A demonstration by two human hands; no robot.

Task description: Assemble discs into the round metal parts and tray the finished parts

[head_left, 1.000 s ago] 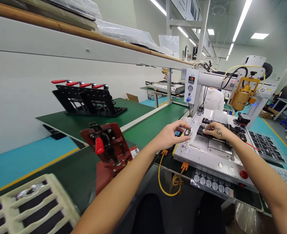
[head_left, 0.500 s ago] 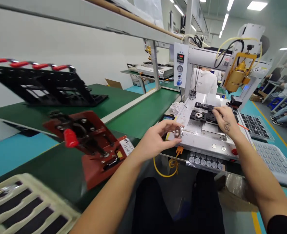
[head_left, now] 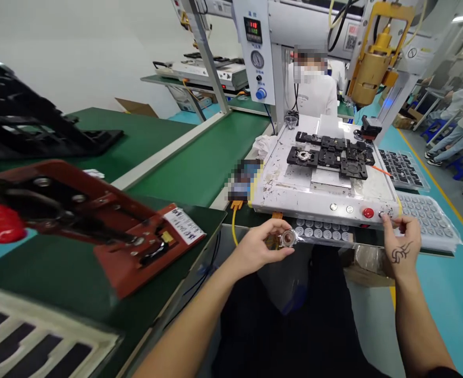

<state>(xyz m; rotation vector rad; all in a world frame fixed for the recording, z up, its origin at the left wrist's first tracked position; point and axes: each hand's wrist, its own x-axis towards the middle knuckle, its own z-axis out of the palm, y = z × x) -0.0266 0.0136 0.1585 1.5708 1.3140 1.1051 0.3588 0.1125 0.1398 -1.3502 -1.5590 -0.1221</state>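
My left hand (head_left: 260,247) pinches a small round metal part (head_left: 287,238) in front of the white machine base (head_left: 279,194), below its front edge. My right hand (head_left: 400,244), with a tattoo on its back, reaches up to the front right corner of that base, fingertips at a small button (head_left: 381,214) just right of the red button (head_left: 368,212). On top of the base sit black fixtures (head_left: 329,155), one with a round metal part seated in it (head_left: 303,155).
A red toggle-clamp jig (head_left: 97,220) sits on the green bench at left, a black rack (head_left: 27,126) behind it. Trays of round parts (head_left: 428,218) lie right of the machine. A yellow dispensing head (head_left: 369,63) hangs above. A person in white (head_left: 312,89) stands behind the machine.
My right hand left the black fixtures and dropped to the buttons at the base's front edge. My left hand drew the round part back toward me. My view tilted down and left.
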